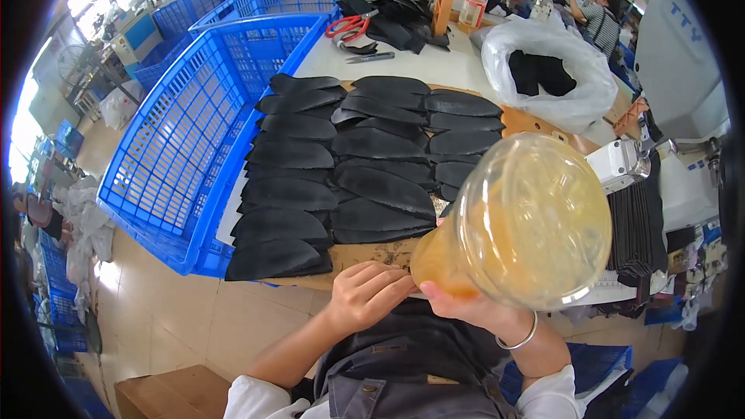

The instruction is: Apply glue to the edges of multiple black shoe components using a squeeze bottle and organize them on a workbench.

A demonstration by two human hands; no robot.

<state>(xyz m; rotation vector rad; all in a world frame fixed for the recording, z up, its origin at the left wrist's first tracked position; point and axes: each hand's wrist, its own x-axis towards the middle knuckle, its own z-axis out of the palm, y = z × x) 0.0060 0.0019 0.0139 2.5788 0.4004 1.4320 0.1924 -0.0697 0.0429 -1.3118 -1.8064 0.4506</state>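
My right hand [466, 302] is wrapped round the lower part of a clear plastic cup [535, 221] with amber liquid in it. The cup is raised close to the view and its wide end looms large, covering part of the table. Beside its narrow end, at the table's near edge, my left hand [371, 293] has its fingers curled; whether anything is in them is hidden. Past both hands lie three columns of overlapping black leaf-shaped pieces [384, 186], partly on brown board [376, 254].
Blue plastic baskets [167, 147] stand at the left and back. Red-handled scissors [349, 26] lie near black scraps [400, 19]. A white plastic bag [504, 43] holds black pieces at the back right. A sewing machine [621, 164] stands at the right; a cardboard box [174, 392] is on the floor.
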